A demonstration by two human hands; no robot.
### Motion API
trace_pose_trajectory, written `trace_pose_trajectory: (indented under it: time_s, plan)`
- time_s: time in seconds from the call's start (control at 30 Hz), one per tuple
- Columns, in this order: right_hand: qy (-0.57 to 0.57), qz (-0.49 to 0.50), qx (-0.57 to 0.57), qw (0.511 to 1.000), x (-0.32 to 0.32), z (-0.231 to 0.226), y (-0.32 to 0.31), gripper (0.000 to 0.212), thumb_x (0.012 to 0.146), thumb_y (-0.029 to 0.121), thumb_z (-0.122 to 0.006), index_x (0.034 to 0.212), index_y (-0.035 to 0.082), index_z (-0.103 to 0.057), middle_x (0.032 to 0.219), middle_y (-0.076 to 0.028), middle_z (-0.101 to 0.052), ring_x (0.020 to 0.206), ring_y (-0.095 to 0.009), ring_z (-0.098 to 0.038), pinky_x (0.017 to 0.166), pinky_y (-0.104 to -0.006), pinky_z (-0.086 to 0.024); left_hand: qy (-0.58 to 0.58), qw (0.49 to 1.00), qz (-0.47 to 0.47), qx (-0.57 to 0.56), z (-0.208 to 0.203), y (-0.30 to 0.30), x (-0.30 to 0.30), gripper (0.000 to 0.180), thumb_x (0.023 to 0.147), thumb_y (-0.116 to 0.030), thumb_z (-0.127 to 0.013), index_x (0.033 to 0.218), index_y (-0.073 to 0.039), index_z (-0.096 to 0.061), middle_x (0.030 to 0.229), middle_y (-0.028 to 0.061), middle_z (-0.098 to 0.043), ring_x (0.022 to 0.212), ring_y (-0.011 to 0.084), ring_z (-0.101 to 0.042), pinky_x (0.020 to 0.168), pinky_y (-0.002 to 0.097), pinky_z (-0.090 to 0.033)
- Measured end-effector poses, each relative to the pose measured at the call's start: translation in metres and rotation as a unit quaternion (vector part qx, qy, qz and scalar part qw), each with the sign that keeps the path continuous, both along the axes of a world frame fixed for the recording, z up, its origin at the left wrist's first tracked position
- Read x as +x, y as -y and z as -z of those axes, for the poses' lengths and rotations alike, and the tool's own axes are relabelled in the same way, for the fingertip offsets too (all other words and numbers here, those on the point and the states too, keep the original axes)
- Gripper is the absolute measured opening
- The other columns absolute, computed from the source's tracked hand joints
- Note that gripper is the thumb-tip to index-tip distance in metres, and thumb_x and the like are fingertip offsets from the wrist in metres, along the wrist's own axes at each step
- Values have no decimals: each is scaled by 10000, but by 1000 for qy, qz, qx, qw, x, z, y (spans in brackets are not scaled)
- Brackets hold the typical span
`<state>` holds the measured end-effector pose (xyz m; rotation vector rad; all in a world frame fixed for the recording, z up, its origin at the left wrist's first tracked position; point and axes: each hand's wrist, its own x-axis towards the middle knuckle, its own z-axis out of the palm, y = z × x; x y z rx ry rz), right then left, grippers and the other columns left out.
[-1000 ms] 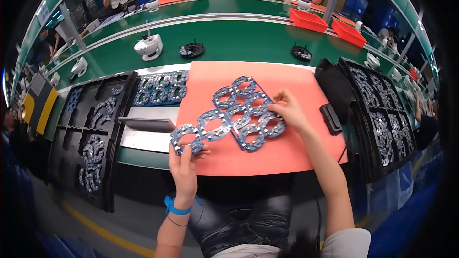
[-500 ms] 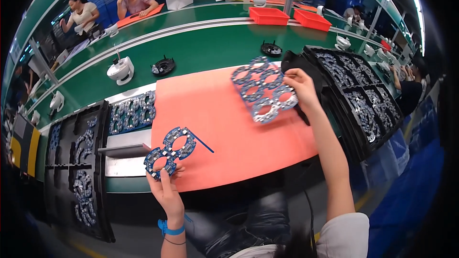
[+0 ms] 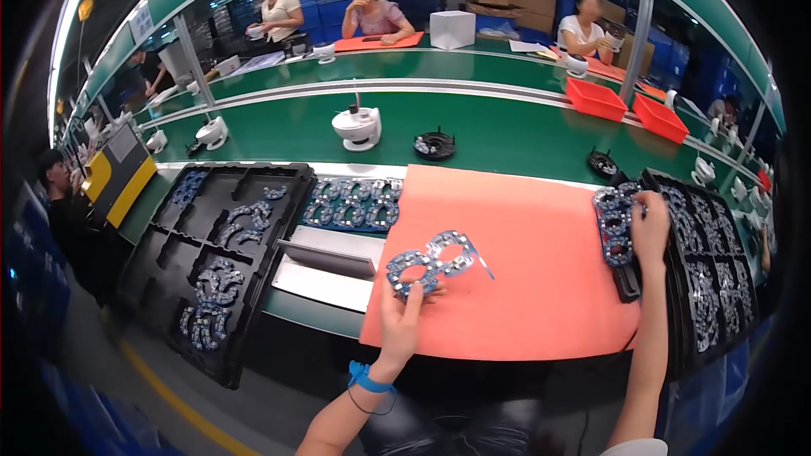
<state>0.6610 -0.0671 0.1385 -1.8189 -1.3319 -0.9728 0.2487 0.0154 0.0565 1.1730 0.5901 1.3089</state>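
My left hand (image 3: 400, 325) pinches a pair of joined ring-shaped blue circuit boards (image 3: 434, 264) by its near ring, above the salmon-coloured mat (image 3: 515, 312). A thin strip sticks out from its far end. On that wrist sits a blue strap (image 3: 369, 377) with a thin cord. At the mat's right edge, my right hand (image 3: 650, 232) grips a larger panel of ring-shaped circuit boards (image 3: 610, 239) by its right side. Under and beside this panel is a black object (image 3: 628, 284), mostly covered.
A metal plate with an upright blade (image 3: 329, 257) lies left of the mat, below another board panel (image 3: 353, 204). Black trays of boards (image 3: 245, 355) flank both sides. White devices (image 3: 356, 128) and round black parts (image 3: 434, 145) stand on the green bench; people sit opposite.
My right hand has carried its panel rightward, from above the mat to its right edge. My left hand still holds the joined rings. The whole view has swung left.
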Motion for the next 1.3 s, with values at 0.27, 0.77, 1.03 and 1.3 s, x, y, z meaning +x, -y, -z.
trace_pose_trajectory:
  time_s: [0.27, 0.77, 1.03, 1.3]
  plan:
    - [-427, -414, -263, 760, -175, 37, -93, 270, 937, 131, -568, 1169, -3, -598, 1093, -99, -663, 994, -156, -627, 824, -291, -509, -2, 999, 52, 15, -11, -18, 19, 132, 1006, -120, -451, 1101, -29, -441, 941, 114, -647, 817, 156, -648, 700, 262, -511]
    - [-483, -458, -206, 717, -201, 61, -88, 148, 852, 80, -671, 964, -16, -679, 864, -113, -705, 758, -167, -698, 687, -277, -553, 94, 957, 126, -242, 6, -28, 34, 524, 921, 2, -490, 1385, -143, -294, 1187, 105, -549, 1116, 201, -574, 912, 350, -494]
    - [-249, -442, -198, 839, -204, 69, -89, 176, 795, 71, -697, 969, 45, -698, 935, -82, -695, 863, -240, -641, 757, -337, -514, 89, 959, 162, -215, 5, -16, 31, 721, 935, 17, -508, 1508, -179, -118, 1181, 80, -559, 1101, 150, -574, 942, 291, -467]
    - [-179, -492, -229, 821, -199, 61, -106, 224, 804, 55, -654, 1026, 49, -675, 911, -112, -674, 842, -270, -639, 762, -371, -508, 115, 957, 127, -235, 10, -23, 34, 736, 904, 92, -489, 1508, -149, -143, 1309, 125, -472, 1238, 232, -493, 1059, 402, -400]
